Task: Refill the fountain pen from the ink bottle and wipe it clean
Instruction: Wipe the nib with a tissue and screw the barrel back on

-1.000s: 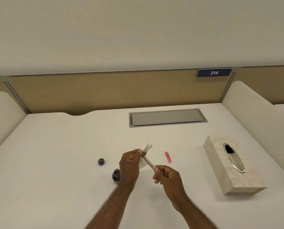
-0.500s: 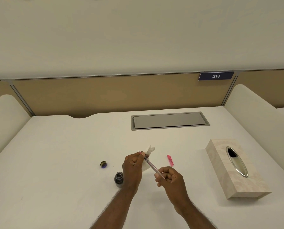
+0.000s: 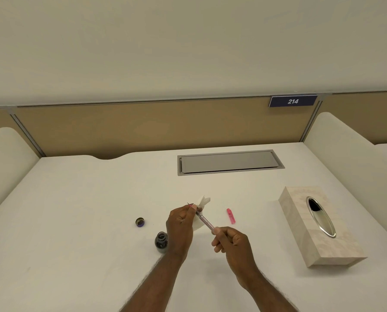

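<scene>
My left hand (image 3: 180,226) pinches the front end of a thin pink-clear fountain pen (image 3: 205,221) together with a white tissue (image 3: 202,204); the dark nib tip pokes out past the fingers to the upper left. My right hand (image 3: 232,243) grips the pen's rear end. The pen slants from upper left to lower right above the desk. An open dark ink bottle (image 3: 161,242) stands just left of my left wrist. Its small round cap (image 3: 140,222) lies farther left. The pink pen cap (image 3: 230,216) lies on the desk to the right of the hands.
A beige marble-pattern tissue box (image 3: 318,226) with an oval metal slot sits at the right. A grey cable-tray lid (image 3: 229,162) is set into the white desk (image 3: 75,210) at the back. Cream side dividers flank both sides.
The hands and pen keep almost the same pose; my right hand's fingers have shifted slightly on the pen's rear. The camera has tilted a little.
</scene>
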Tool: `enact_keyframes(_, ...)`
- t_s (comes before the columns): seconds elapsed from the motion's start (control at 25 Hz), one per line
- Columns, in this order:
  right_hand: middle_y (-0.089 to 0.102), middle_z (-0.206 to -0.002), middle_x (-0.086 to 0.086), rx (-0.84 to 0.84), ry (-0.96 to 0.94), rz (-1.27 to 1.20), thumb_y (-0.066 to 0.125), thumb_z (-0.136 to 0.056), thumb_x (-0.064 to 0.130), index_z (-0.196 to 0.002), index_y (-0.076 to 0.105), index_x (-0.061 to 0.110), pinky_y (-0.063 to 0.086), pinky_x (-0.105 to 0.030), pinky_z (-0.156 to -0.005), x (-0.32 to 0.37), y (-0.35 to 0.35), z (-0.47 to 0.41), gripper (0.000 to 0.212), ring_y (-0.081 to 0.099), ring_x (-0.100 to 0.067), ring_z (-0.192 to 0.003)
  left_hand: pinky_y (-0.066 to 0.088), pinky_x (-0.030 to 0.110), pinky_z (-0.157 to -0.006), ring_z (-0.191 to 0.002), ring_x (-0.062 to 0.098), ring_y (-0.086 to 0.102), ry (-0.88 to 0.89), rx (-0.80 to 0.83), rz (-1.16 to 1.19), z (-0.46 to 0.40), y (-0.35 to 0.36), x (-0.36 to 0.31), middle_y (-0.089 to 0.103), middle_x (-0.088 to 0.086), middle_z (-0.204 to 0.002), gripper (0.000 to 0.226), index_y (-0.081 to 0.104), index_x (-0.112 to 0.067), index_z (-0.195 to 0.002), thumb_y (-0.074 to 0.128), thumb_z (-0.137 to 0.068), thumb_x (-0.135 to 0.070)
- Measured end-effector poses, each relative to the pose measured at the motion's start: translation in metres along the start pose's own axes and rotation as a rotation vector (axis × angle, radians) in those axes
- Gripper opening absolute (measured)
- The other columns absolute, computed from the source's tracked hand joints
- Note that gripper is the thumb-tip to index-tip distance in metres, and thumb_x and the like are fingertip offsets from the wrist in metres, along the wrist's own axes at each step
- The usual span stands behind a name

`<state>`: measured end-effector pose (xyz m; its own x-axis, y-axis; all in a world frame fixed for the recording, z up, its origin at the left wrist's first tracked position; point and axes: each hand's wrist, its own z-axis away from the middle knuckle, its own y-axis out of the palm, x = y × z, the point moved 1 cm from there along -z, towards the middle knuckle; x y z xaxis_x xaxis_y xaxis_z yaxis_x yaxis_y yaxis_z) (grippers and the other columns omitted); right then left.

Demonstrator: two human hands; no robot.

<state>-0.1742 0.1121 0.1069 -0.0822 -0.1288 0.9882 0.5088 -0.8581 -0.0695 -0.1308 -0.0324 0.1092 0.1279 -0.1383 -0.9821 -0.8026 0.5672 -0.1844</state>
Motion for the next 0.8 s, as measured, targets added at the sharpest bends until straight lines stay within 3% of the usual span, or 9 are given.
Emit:
enact_keyframes(0.08,0.070,-0.067,-0.008,0.001,0.004,-0.004,0.065,-0.087,0.021,-0.090,0.067,0.019,0.049,-0.016,-0.057,0.000,0.000,0.001,0.004,0.062,-0.013,-0.058,0.043,0.025,-0.076,-0.087,0.002,0.057,0.001,0.003,-0.004,0.001,0.000,-0.002,0.067,-0.033,-0.084,0.046,0.072,-0.049,-0.065,0.056,-0.098,-0.021)
enact_keyframes(0.16,0.071,-0.068,-0.008,0.000,-0.003,-0.002,0.070,-0.083,0.019,-0.090,0.065,0.018,0.051,-0.018,-0.058,0.001,0.000,0.001,0.009,0.063,-0.014,-0.058,0.043,0.023,-0.076,-0.086,-0.004,0.056,0.002,0.008,0.000,0.002,0.000,-0.002,0.067,-0.035,-0.085,0.048,0.072,-0.051,-0.065,0.056,-0.098,-0.021)
enact_keyframes(0.32,0.070,-0.067,-0.011,-0.004,0.011,-0.002,0.058,-0.092,0.022,-0.081,0.071,0.011,0.046,-0.016,-0.054,0.000,0.001,-0.001,0.020,0.058,-0.012,-0.056,0.042,0.026,-0.076,-0.089,0.003,0.058,-0.007,0.006,0.008,0.001,0.000,0.000,0.068,-0.032,-0.085,0.041,0.073,-0.042,-0.069,0.054,-0.099,-0.021)
enact_keyframes(0.44,0.070,-0.069,-0.011,-0.004,0.011,-0.014,0.067,-0.086,0.021,-0.090,0.067,0.018,0.049,-0.017,-0.057,0.001,0.002,0.000,0.005,0.061,-0.013,-0.058,0.044,0.026,-0.075,-0.086,0.000,0.057,-0.008,0.015,0.014,0.000,0.000,0.001,0.068,-0.031,-0.083,0.039,0.073,-0.039,-0.070,0.055,-0.099,-0.020)
enact_keyframes(0.56,0.070,-0.066,-0.008,-0.016,0.010,0.004,0.069,-0.084,0.015,-0.085,0.068,0.013,0.051,-0.021,-0.058,-0.002,0.002,-0.002,0.002,0.061,-0.014,-0.056,0.043,0.024,-0.076,-0.090,0.006,0.058,-0.009,0.009,0.014,-0.001,0.001,0.004,0.070,-0.024,-0.084,0.038,0.073,-0.041,-0.071,0.055,-0.099,-0.021)
enact_keyframes(0.8,0.070,-0.069,-0.011,-0.019,0.033,0.017,0.063,-0.088,0.018,-0.082,0.071,0.013,0.049,-0.018,-0.057,-0.003,0.004,-0.003,0.012,0.060,-0.012,-0.056,0.046,0.031,-0.075,-0.084,0.008,0.059,0.010,0.023,0.001,-0.003,0.002,0.009,0.070,-0.020,-0.082,0.034,0.075,-0.037,-0.074,0.055,-0.099,-0.024)
